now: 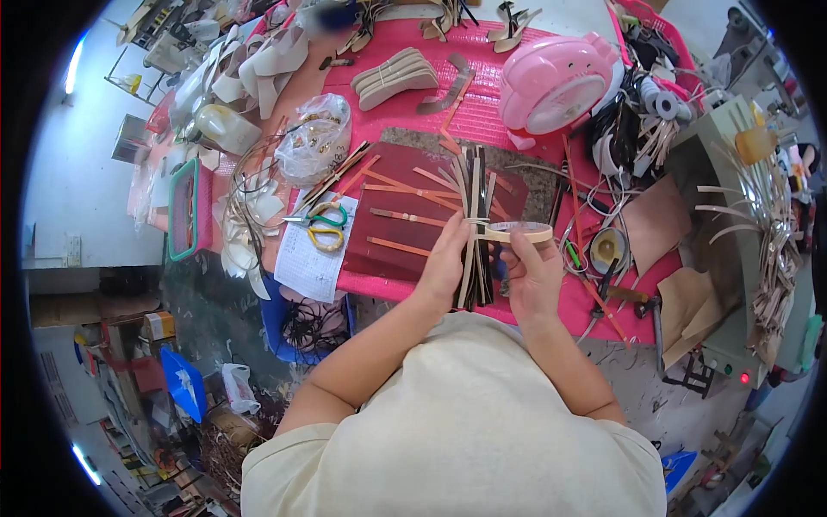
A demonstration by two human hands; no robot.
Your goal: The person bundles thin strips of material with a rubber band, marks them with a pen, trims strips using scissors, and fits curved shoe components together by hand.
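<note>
My left hand [442,265] is closed around a bundle of thin black and cream strips [473,185], held near its middle. A roll of masking tape [540,234] is in my right hand [533,277], its fingers closed on the roll's near side. The roll sits right against the bundle, where a pale band crosses the strips. Underneath is a dark red board [409,177] with several orange-brown strips [407,216] laid across it. Scissors [326,237] with green and yellow handles rest on a written paper sheet [301,271], left of the board.
Pink covering [482,82] lies over the table. A pink fan [556,82] stands at the back right, and a clear plastic bag [314,138] at the left. Tools and cables crowd the right side. A blue bin [274,314] stands below the front edge.
</note>
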